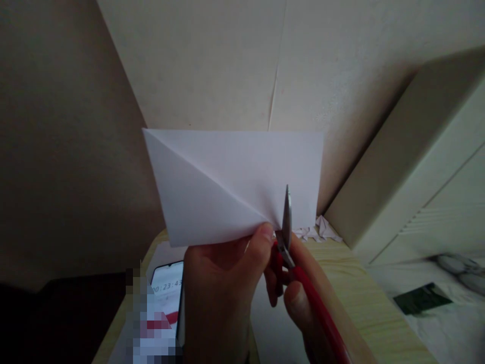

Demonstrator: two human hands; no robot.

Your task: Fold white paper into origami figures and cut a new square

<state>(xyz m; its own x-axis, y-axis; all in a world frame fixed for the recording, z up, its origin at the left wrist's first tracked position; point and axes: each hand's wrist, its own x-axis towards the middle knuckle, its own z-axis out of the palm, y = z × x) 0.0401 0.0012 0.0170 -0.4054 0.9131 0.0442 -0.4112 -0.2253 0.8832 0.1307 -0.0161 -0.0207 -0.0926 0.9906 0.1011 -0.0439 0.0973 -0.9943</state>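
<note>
My left hand point(223, 283) pinches the lower edge of a folded white sheet of paper point(235, 187) and holds it up in front of the wall. A diagonal crease runs across the sheet. My right hand point(299, 293) grips red-handled scissors point(288, 237), fingers through the handles. The blades point upward and sit against the paper's lower right part, close beside my left thumb.
Below lies a light wooden table point(364, 303) with a phone point(168, 293) showing a timer and crumpled white paper point(318, 230) at its far end. A cream cabinet point(424, 167) stands on the right, over a white surface with a dark green card point(422, 298).
</note>
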